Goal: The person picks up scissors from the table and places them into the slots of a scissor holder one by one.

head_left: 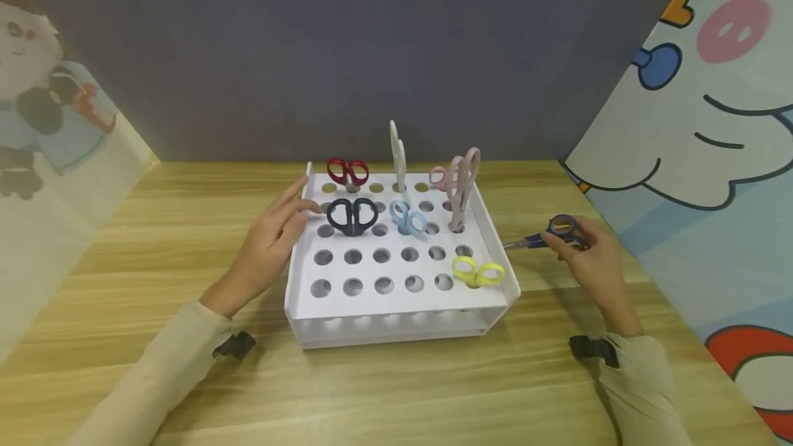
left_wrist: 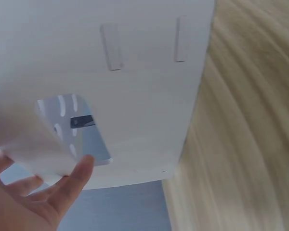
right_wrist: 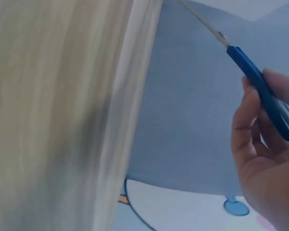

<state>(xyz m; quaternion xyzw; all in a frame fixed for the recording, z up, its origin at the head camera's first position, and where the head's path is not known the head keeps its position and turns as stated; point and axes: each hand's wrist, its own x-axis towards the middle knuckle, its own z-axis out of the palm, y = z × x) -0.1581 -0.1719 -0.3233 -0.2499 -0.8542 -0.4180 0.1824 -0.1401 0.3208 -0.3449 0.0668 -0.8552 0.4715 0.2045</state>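
Observation:
A white rack (head_left: pixel 365 303) with rows of round holes stands mid-table. My left hand (head_left: pixel 265 248) rests against its left side panel, fingertips at the upper edge. In the left wrist view, fingers (left_wrist: pixel 72 183) touch this panel near its cut-out. To the right of the rack, my right hand (head_left: pixel 596 259) pinches blue-handled scissors (head_left: pixel 562 226) by the handles, blades pointing left toward the rack. The right wrist view shows the blue handle (right_wrist: pixel 253 72) between thumb and fingers. Black scissors (head_left: pixel 352 217), light blue scissors (head_left: pixel 409 219) and yellow scissors (head_left: pixel 477 272) stand in holes.
Also in the rack are red scissors (head_left: pixel 348 172), white-handled scissors (head_left: pixel 398 157), pink scissors (head_left: pixel 437 177) and tall pale pink scissors (head_left: pixel 461 188). A grey panel (head_left: pixel 359 54) rises behind the wooden table (head_left: pixel 396 391). Cartoon-printed walls flank both sides.

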